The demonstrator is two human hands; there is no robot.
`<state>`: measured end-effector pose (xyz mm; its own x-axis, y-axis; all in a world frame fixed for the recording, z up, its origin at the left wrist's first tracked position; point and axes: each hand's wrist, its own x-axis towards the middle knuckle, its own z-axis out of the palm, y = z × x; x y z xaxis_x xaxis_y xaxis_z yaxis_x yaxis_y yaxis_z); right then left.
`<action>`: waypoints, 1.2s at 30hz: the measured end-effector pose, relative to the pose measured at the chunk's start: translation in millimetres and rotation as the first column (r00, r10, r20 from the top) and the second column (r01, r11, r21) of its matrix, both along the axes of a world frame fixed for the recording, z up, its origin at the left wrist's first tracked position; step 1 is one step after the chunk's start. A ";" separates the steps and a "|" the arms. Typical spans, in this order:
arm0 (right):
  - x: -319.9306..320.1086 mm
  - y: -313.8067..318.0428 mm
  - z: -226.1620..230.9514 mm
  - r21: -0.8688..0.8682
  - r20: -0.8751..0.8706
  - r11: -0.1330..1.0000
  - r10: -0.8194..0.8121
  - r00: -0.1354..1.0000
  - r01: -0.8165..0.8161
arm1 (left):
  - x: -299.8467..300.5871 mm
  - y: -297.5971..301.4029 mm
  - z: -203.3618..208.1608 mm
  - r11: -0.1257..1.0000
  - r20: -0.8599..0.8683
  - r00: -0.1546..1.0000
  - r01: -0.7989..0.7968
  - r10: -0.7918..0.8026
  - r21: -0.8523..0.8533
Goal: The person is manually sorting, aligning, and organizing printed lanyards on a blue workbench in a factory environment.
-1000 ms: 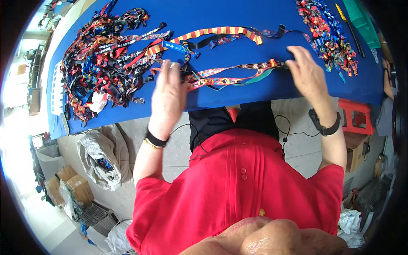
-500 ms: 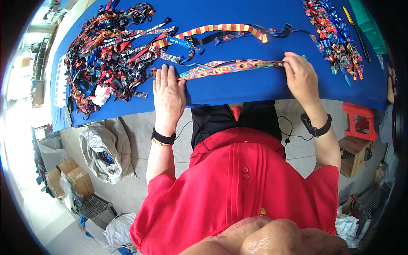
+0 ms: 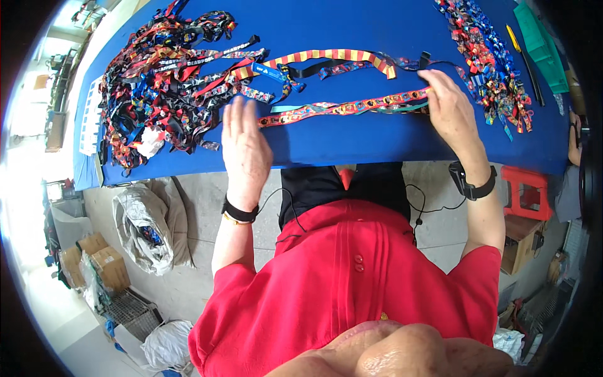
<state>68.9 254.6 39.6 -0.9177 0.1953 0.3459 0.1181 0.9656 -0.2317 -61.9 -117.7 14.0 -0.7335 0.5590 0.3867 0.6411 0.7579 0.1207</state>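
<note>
A narrow printed strap [image 3: 352, 108], mostly red with colourful figures and some teal showing, stretches across the blue table in front of me. At its left end my left hand [image 3: 247, 151] is open, with the fingers held straight and close together. My right hand [image 3: 453, 116] is over the strap's right end, fingers stretched out; its thumb is mostly hidden. Beyond the strap lie a red-and-yellow striped strap [image 3: 320, 54] and a blue tag [image 3: 270, 73]. To the left is a large tangled heap of printed straps [image 3: 157, 94].
More red and blue straps [image 3: 487, 69] lie in rows at the right of the blue table [image 3: 352, 141]. Past them are a yellow-and-black tool [image 3: 526, 60] and a green piece [image 3: 541, 50]. A red stool [image 3: 526, 191] and a pale sack [image 3: 147, 229] stand on the floor.
My left hand has come up off the strap's left end. My right hand's fingers have stretched out from their pinch, and the strap now shows its red printed face.
</note>
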 end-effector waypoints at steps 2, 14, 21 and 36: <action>-14.0 -7.8 2.3 -0.036 -0.037 0.989 0.140 0.990 -0.141 | 5.6 17.5 9.3 0.995 0.072 0.993 0.091 -0.094 0.049; -59.4 -28.7 -14.5 -0.047 0.033 0.957 0.289 0.957 -0.288 | -61.7 116.0 1.2 0.868 0.283 0.837 0.496 -0.468 -0.030; -43.4 0.7 -18.0 -0.032 0.021 0.964 0.264 0.964 -0.263 | -57.8 93.2 2.0 0.851 0.256 0.825 0.525 -0.503 -0.021; -83.9 23.2 15.7 0.252 -0.196 0.961 -0.063 0.979 0.112 | -57.9 7.8 19.8 0.922 0.164 0.946 0.313 -0.280 -0.228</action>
